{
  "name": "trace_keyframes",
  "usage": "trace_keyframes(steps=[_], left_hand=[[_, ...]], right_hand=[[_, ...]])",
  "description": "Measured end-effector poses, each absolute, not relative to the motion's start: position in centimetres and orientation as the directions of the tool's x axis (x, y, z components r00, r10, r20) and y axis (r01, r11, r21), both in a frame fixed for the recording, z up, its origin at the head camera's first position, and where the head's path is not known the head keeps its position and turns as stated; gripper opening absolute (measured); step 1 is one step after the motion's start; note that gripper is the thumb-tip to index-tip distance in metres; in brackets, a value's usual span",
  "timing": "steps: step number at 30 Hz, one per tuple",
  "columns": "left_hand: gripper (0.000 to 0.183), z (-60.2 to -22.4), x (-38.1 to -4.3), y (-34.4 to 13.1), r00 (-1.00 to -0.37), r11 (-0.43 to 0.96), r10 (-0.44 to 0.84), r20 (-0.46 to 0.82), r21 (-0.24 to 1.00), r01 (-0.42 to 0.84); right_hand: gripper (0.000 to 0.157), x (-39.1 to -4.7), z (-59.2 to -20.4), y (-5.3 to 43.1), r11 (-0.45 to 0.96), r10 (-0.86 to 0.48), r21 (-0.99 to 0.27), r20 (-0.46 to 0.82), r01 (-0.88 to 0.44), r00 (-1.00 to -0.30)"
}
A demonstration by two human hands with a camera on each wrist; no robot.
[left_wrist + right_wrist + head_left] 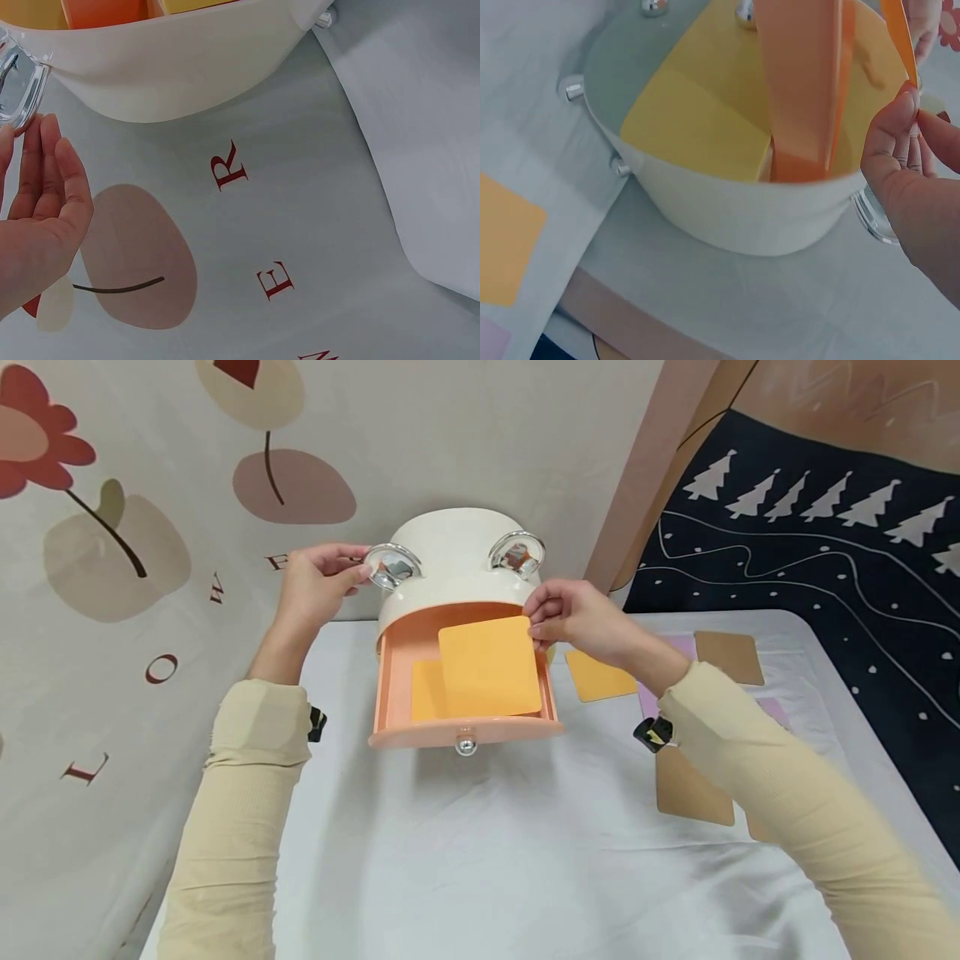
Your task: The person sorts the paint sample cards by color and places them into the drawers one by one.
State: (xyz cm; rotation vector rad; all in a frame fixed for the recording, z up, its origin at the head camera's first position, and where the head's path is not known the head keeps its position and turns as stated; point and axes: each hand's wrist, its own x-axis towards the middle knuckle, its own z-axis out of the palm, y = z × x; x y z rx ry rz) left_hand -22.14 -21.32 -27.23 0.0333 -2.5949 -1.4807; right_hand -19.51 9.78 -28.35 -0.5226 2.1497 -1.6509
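A white rounded box (457,539) with two silver ear-like rings stands at the back of the table against the wall. Its peach drawer (465,732) is pulled out toward me, a round silver knob (466,746) on its front. With thumb and fingertips, my left hand (315,589) pinches the left silver ring (392,566), also at the edge of the left wrist view. My right hand (573,620) pinches an orange-yellow square card (491,668) by its upper right corner, tilted over the drawer. Partly hidden behind it, another orange-yellow card (427,691) lies inside the drawer.
Right of the box, more cards lie on the white-covered table (480,877): an orange-yellow card (600,677), a brown card (729,657), another brown card (693,789) and purple ones partly behind my right arm. A printed cloth wall (450,435) rises directly behind the box.
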Motion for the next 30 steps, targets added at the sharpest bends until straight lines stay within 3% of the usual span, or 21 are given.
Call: trace_keyframes(steps=[9, 20, 30], left_hand=[[0.028, -27.3, -22.3, -21.3, -0.987, 0.506, -0.095, 0.127, 0.860, 0.062], [0.029, -27.1, -22.1, -21.4, -0.990, 0.528, -0.099, 0.104, 0.849, 0.037], [0.029, -27.1, -22.1, -21.4, -0.991, 0.533, -0.104, 0.090, 0.846, 0.020]], right_hand=[[0.014, -19.3, -29.4, 10.1, 0.331, -0.533, -0.938, -0.095, -0.103, -0.841], [0.015, -20.5, -29.7, 14.1, 0.454, -0.450, -0.881, -0.098, -0.132, -0.888], [0.019, -21.6, -32.9, 18.5, 0.532, -0.320, -0.847, -0.202, 0.001, -0.926]])
